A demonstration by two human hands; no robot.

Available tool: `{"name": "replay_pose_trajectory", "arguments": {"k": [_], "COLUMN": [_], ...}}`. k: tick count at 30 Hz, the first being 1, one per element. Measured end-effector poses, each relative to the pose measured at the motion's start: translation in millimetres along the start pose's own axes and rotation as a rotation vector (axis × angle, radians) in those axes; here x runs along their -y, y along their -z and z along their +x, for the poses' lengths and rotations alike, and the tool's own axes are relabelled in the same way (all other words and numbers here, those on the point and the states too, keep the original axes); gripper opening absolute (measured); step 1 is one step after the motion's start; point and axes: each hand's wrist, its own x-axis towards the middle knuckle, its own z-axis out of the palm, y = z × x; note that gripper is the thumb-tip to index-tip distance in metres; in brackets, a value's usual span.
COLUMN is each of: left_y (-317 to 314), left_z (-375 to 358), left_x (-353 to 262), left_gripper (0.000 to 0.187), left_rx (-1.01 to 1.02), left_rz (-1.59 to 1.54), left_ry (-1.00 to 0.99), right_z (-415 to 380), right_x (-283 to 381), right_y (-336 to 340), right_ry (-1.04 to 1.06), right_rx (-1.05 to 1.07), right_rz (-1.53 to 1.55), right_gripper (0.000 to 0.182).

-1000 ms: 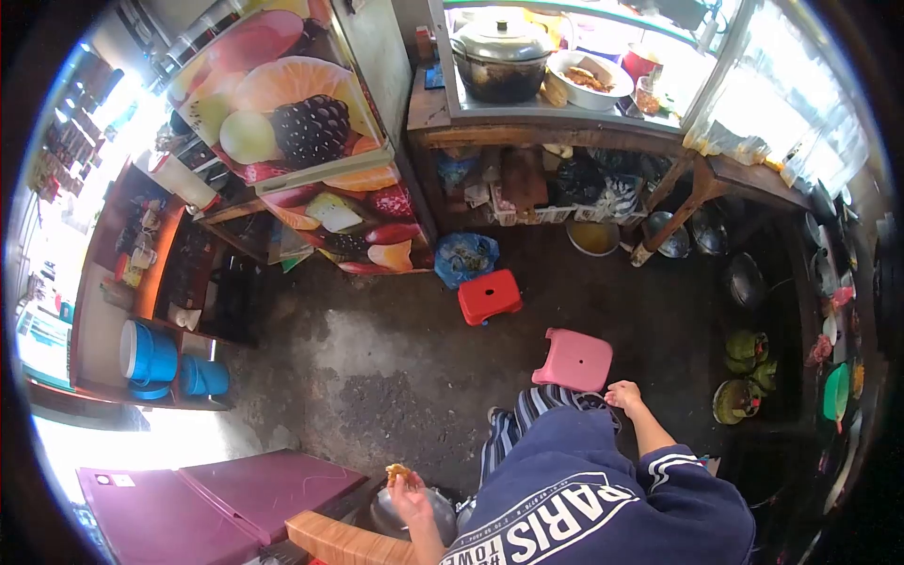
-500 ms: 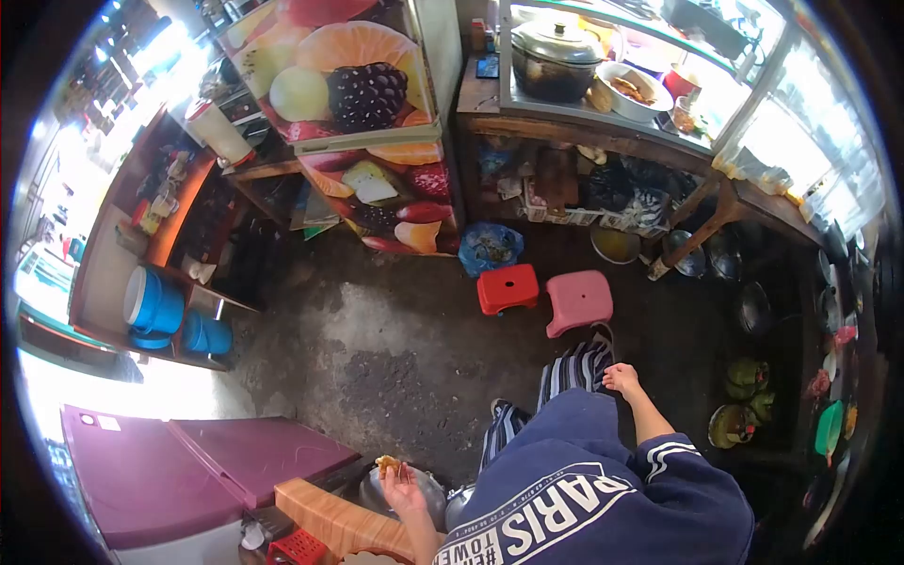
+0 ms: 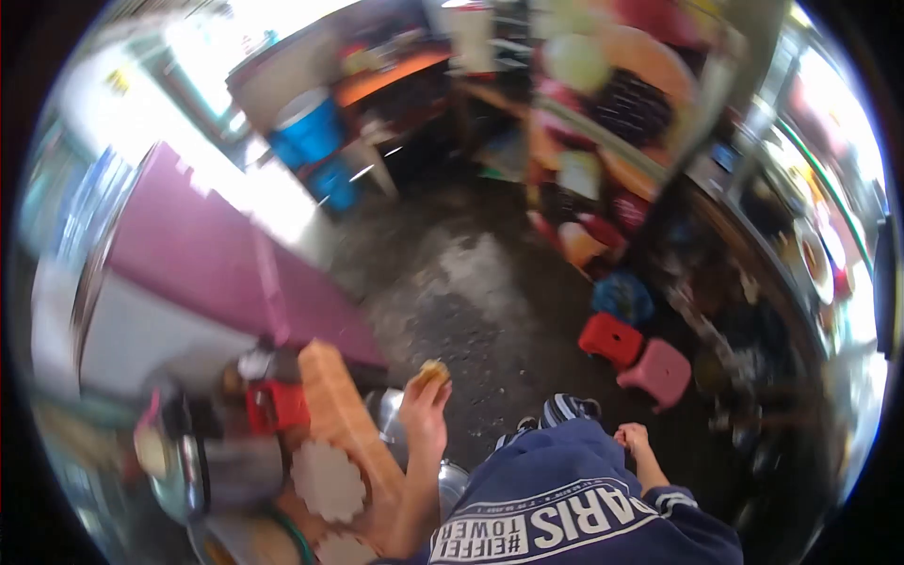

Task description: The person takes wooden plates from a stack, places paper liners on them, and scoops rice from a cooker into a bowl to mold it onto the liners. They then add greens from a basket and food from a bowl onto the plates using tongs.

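My left hand (image 3: 426,407) is raised above the dark floor, its fingers closed round a small yellowish-brown piece of food (image 3: 434,371). Below that forearm lies a wood-patterned surface (image 3: 350,414) bearing a round scalloped mat (image 3: 328,482). A metal pot (image 3: 388,414) is partly hidden behind the same arm. On the other side of my body, my right hand (image 3: 633,437) hangs low beside the dark blue shirt with curled fingers; whether it holds anything is too small to tell.
A purple fridge (image 3: 226,254) stands at the left. Red (image 3: 612,339) and pink (image 3: 657,373) stools are on the floor at the right, by a blue bag (image 3: 623,298). Blue buckets (image 3: 309,130) and a fruit-patterned fridge (image 3: 603,104) are farther back.
The view has turned left, so the purple fridge and wood-patterned surface show more fully. My left hand has risen with the food piece. My right hand stays low by my side.
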Motion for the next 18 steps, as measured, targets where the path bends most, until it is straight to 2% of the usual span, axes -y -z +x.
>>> {"name": "replay_pose_trajectory", "arguments": {"k": [1, 2, 3, 5, 7, 10, 13, 14, 16, 18], "left_y": [-5, -7, -6, -8, -2, 10, 14, 13, 4, -1], "left_z": [1, 2, 2, 1, -4, -17, -41, -47, -56, -61], "left_x": [-8, -15, -23, -38, -53, -85, -126, -142, -175, -206], "left_gripper": [0.019, 0.018, 0.018, 0.018, 0.018, 0.021, 0.025, 0.025, 0.029, 0.032], "left_rx": [0.011, 0.034, -0.03, 0.023, -0.03, -0.124, -0.101, -0.151, -0.075, -0.112], "left_rz": [-0.02, -0.034, -0.064, -0.015, -0.042, -0.062, -0.007, -0.013, -0.007, 0.055], "left_ry": [-0.058, -0.112, -0.152, -0.26, -0.309, -0.412, -0.531, -0.58, -0.803, -0.891], "right_z": [11, 6, 11, 13, 20, 52, 78, 94, 99, 79], "right_x": [7, 24, 34, 64, 94, 132, 169, 175, 208, 247], "right_y": [-3, -18, -31, -61, -90, -151, -245, -284, -366, -457], "right_ry": [-0.014, -0.026, 0.004, -0.063, -0.068, -0.041, 0.043, 0.026, 0.023, 0.364], "right_rx": [0.116, 0.085, 0.114, 0.128, 0.191, 0.396, 0.508, 0.562, 0.658, 0.914], "right_rz": [-0.152, -0.25, -0.265, -0.317, -0.413, -0.686, -0.836, -0.753, -0.694, -0.758], "right_gripper": [0.014, 0.013, 0.01, 0.01, 0.01, 0.01, 0.013, 0.015, 0.017, 0.019]}}
